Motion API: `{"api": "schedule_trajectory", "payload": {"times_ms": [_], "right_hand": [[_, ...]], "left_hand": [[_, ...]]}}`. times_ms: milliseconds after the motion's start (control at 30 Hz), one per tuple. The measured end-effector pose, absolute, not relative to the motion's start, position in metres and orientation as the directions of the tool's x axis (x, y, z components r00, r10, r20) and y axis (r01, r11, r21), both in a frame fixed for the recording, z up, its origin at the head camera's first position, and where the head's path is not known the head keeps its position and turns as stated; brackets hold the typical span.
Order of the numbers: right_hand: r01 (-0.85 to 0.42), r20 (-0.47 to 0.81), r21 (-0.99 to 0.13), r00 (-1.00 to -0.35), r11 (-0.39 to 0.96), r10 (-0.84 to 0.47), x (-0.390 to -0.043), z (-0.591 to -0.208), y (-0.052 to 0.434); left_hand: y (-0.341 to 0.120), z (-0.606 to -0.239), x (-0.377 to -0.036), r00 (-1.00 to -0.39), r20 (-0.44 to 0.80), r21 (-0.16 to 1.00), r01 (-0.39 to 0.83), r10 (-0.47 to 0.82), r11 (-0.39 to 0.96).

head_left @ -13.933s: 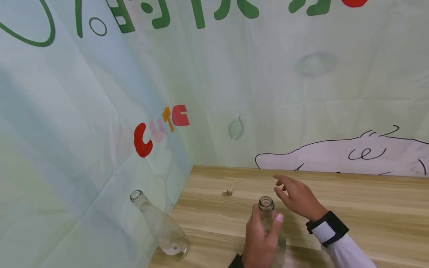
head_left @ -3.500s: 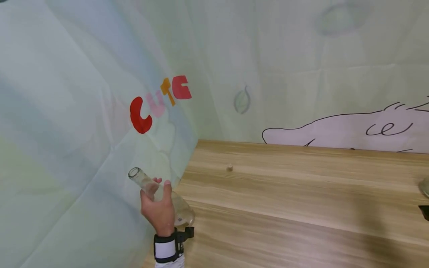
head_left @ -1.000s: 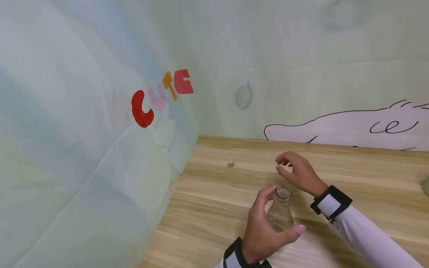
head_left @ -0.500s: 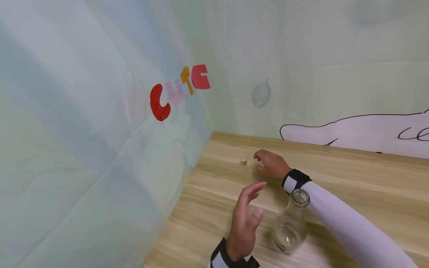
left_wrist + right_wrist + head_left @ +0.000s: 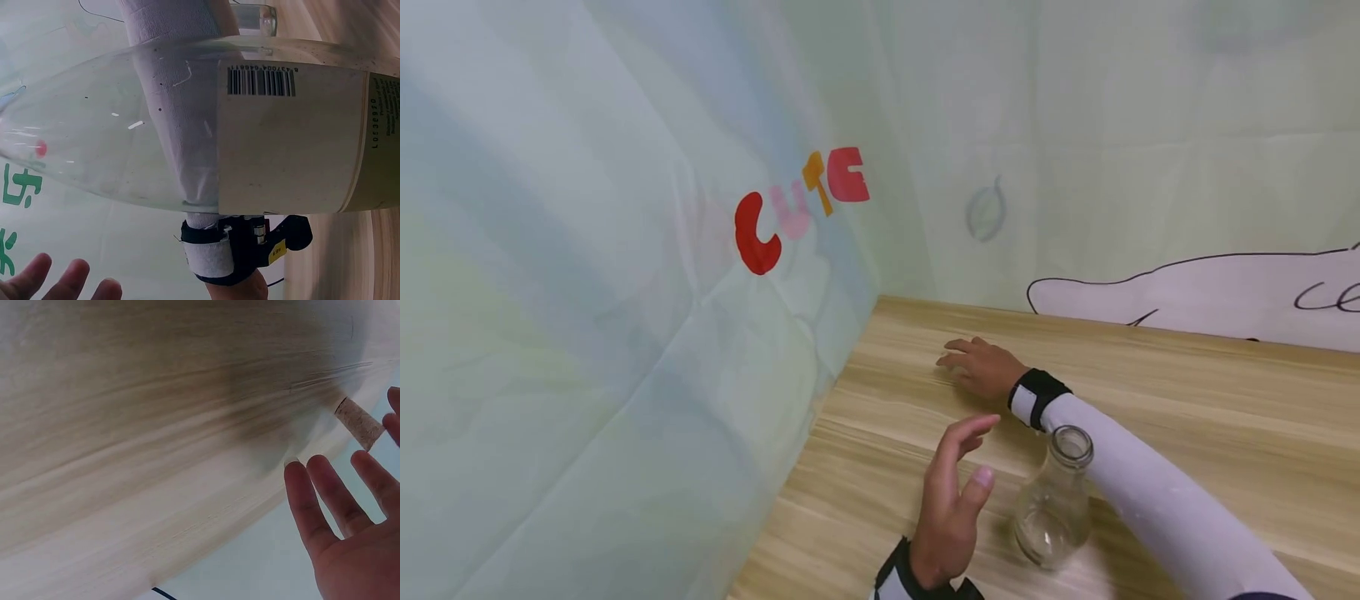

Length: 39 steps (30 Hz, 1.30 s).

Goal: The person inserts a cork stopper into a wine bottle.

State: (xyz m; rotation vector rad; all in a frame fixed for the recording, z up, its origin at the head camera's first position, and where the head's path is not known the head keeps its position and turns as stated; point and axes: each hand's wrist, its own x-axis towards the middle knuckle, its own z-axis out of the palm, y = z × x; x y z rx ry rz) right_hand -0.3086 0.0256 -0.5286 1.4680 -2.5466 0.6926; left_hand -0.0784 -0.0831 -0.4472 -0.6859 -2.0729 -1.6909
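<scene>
A clear glass bottle [image 5: 1051, 517] stands upright on the wooden table, its mouth uncovered. Just left of it, my left hand [image 5: 951, 508] is held with the fingers loosely extended and the thumb apart, gripping nothing. Close up in the left wrist view, the bottle [image 5: 175, 156] shows a pale label with a barcode. My right hand [image 5: 981, 367] reaches across beyond the bottle, low over the table. In the right wrist view a cork stopper [image 5: 359, 425] stands on the table between the thumb and the spread fingers [image 5: 340, 494]. The head view has the cork hidden behind this hand.
Another glass piece [image 5: 256, 20], cut off by the frame edge, shows behind the right sleeve in the left wrist view. A printed cloth [image 5: 647, 333] hangs along the table's left side and continues along the back. The right forearm [image 5: 1165, 492] passes close behind the bottle.
The bottle earlier at the left now stands centrally; my left hand has let go of it. My right hand has moved left to the cork. Two small corks showed at first, later one.
</scene>
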Motion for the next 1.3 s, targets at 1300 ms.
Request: {"api": "schedule_trajectory", "payload": {"times_ms": [1300], "right_hand": [[-0.955,0.848,-0.151,-0.258,0.256,-0.462,-0.190,-0.325,0.128]], "left_hand": [[-0.076,-0.446,-0.085,-0.763,0.621,0.756,0.643,0.178,0.118]]}}
